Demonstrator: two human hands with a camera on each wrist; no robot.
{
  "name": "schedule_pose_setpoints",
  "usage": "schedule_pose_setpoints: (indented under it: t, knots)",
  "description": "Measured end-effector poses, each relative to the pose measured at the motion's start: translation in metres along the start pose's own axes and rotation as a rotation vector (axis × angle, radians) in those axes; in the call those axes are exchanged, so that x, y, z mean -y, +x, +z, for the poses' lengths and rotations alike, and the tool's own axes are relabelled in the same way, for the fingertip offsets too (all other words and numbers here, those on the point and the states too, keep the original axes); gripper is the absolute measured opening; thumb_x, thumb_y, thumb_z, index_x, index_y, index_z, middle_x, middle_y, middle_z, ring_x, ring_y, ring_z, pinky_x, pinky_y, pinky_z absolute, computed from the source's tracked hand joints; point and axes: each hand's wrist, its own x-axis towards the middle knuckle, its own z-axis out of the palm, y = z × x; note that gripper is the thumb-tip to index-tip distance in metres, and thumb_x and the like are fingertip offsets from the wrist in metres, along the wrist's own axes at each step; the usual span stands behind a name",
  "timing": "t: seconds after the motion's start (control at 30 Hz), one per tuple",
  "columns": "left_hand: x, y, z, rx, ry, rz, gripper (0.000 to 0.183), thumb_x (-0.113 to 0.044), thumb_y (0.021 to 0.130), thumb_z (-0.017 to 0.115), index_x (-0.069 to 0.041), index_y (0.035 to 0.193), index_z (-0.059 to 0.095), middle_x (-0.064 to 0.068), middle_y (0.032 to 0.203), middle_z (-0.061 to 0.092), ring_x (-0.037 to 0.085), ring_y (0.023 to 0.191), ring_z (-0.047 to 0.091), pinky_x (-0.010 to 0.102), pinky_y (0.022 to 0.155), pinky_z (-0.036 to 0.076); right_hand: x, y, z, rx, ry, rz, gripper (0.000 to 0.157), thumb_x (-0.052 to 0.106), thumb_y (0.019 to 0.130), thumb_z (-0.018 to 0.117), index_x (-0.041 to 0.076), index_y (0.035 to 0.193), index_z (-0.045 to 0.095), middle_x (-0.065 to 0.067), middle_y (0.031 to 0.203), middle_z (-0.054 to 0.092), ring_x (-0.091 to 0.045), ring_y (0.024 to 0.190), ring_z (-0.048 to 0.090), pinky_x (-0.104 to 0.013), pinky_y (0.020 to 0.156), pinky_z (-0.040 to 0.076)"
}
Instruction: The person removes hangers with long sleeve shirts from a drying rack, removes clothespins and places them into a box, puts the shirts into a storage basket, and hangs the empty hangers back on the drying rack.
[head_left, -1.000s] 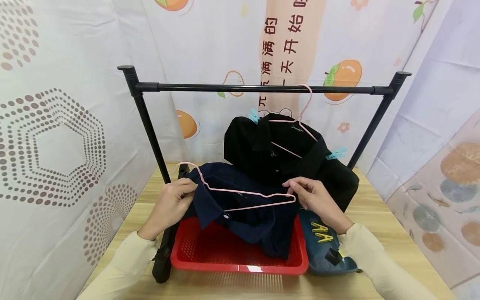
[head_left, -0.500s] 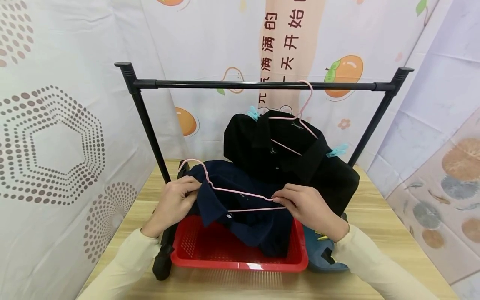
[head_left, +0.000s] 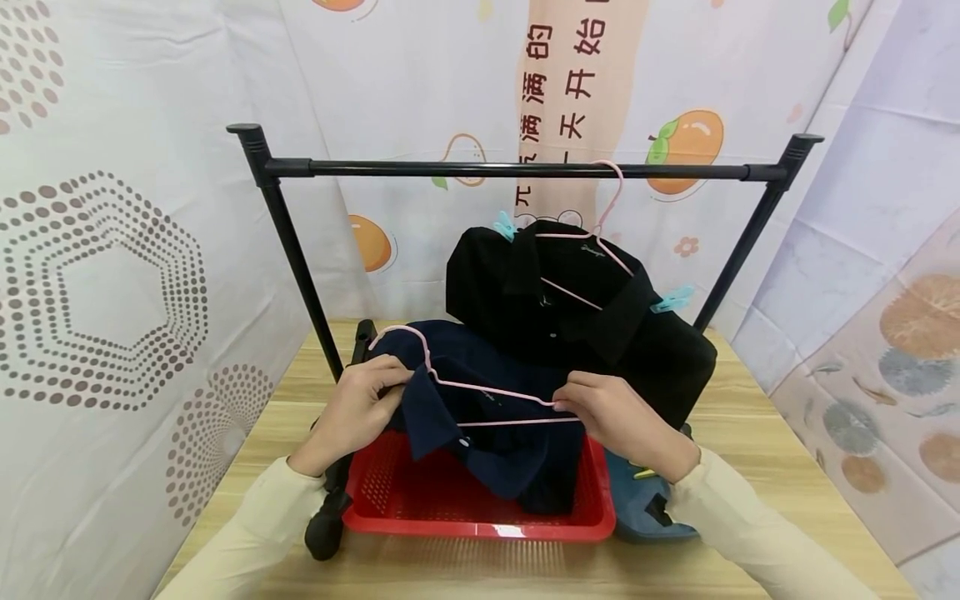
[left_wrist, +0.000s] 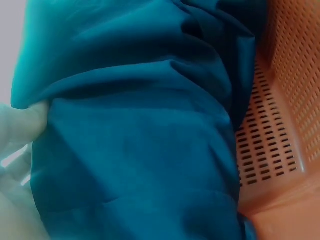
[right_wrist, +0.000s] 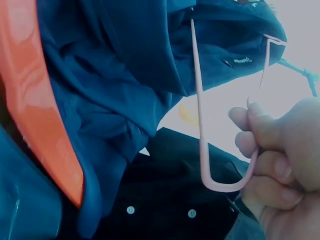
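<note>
A navy shirt (head_left: 495,467) with a collar and a white button hangs over the red basket (head_left: 480,530). My left hand (head_left: 367,404) pinches the shirt at its left collar and shoulder; in the left wrist view the thumb (left_wrist: 25,120) presses on the cloth. A pink clothes hanger (head_left: 487,389) lies partly inside the shirt's neck, its hook up at the left. My right hand (head_left: 618,417) grips the hanger near its right end. In the right wrist view the fingers curl round the hanger's arm, and its bent end (right_wrist: 222,187) sticks out of the shirt.
Behind, a black shirt (head_left: 570,308) with light blue clips (head_left: 672,300) hangs by a pink hanger from the black rack bar (head_left: 450,169). A blue container (head_left: 637,500) with yellow clips stands right of the basket. The rack's foot (head_left: 325,529) is at the basket's left.
My right hand has slid inward along the hanger from its end. The hanger has shifted right within the collar, its hook with it, and my left hand has moved slightly right with the collar.
</note>
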Motion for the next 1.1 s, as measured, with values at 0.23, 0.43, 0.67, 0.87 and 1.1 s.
schedule_pose_setpoints:
  t: [0.23, 0.43, 0.67, 0.87, 1.1]
  knots:
    - [0.004, -0.005, -0.002, 0.019, -0.002, -0.019, 0.026, 0.014, 0.082, 0.077, -0.006, 0.098, 0.081, -0.006, 0.087, 0.068, 0.008, 0.076, 0.061, 0.024, 0.065, 0.049, -0.008, -0.008, -0.009, -0.079, -0.033, -0.012, 0.017, 0.000, 0.086, 0.081, 0.011, 0.097, 0.075, 0.006, 0.087, 0.063, -0.003, 0.073, 0.056, -0.020, 0.069, 0.056]
    - [0.005, -0.007, -0.005, 0.028, 0.007, -0.036, 0.026, 0.013, 0.082, 0.078, -0.007, 0.097, 0.081, -0.003, 0.087, 0.069, 0.008, 0.076, 0.061, 0.024, 0.064, 0.050, -0.017, -0.015, -0.017, -0.143, -0.060, -0.036, 0.020, -0.003, 0.083, 0.082, 0.011, 0.095, 0.075, 0.007, 0.086, 0.063, -0.004, 0.071, 0.054, -0.020, 0.065, 0.053]
    - [0.005, -0.010, -0.005, 0.035, 0.016, -0.046, 0.024, 0.011, 0.083, 0.078, -0.008, 0.096, 0.081, -0.006, 0.087, 0.068, 0.006, 0.075, 0.060, 0.025, 0.063, 0.049, -0.023, -0.024, -0.024, -0.186, -0.045, -0.048, 0.021, -0.004, 0.082, 0.082, 0.011, 0.095, 0.075, 0.009, 0.086, 0.063, -0.003, 0.071, 0.053, -0.012, 0.065, 0.045]
    - [0.006, -0.012, -0.003, 0.067, 0.001, -0.041, 0.022, 0.009, 0.084, 0.079, -0.009, 0.097, 0.081, -0.006, 0.087, 0.068, 0.006, 0.075, 0.059, 0.025, 0.064, 0.050, -0.027, -0.031, -0.030, -0.203, -0.048, -0.051, 0.023, -0.005, 0.082, 0.081, 0.013, 0.095, 0.074, 0.011, 0.087, 0.063, -0.002, 0.072, 0.052, -0.011, 0.066, 0.042]
    - [0.008, -0.012, -0.002, 0.099, -0.029, -0.011, 0.022, 0.009, 0.084, 0.079, -0.008, 0.099, 0.080, -0.007, 0.087, 0.067, 0.005, 0.075, 0.060, 0.024, 0.064, 0.050, -0.032, -0.040, -0.041, -0.239, -0.053, -0.102, 0.033, -0.014, 0.075, 0.081, 0.011, 0.096, 0.074, 0.008, 0.088, 0.064, -0.004, 0.072, 0.051, -0.014, 0.064, 0.042]
